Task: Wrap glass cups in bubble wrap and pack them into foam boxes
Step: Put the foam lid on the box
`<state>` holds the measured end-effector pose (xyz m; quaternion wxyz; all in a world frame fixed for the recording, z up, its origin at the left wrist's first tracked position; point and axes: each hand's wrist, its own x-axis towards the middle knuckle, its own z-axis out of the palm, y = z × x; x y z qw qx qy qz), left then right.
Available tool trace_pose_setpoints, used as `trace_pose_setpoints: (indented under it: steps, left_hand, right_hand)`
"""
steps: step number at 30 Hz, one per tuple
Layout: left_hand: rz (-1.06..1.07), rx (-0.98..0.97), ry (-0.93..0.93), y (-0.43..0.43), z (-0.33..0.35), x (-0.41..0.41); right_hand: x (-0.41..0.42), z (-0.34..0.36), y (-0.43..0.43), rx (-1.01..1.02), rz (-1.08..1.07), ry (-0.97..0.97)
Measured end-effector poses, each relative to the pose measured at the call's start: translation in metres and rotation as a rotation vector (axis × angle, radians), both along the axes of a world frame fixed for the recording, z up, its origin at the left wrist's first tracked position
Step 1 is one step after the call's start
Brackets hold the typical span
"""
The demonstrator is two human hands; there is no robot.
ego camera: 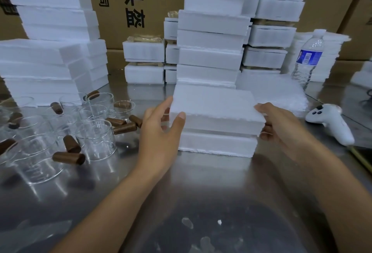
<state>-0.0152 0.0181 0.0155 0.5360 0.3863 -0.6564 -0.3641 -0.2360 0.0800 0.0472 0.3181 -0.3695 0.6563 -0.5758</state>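
Left hand (161,134) and right hand (279,123) grip opposite edges of the foam lid (215,103) over the foam box (217,143), glass cups (94,140) leftward.

Steel table (201,188) — foam boxes (209,59), glass cups (94,138)

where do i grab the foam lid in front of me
At its two short ends, one hand from each side, as the left hand and right hand pinch it now. The foam lid is wide, flat and thin, so end grips likely keep it level.
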Motion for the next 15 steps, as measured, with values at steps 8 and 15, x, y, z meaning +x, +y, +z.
trace_pose_setpoints:
  steps: [8,15]
  left_hand:
    - [-0.149,0.052,-0.027,-0.010,-0.011,0.005]
    - [-0.181,0.082,-0.026,-0.017,-0.011,0.006]
  right_hand:
    - [0.002,-0.006,-0.002,0.030,-0.036,0.022]
    - [0.009,-0.010,-0.005,0.043,-0.014,-0.200]
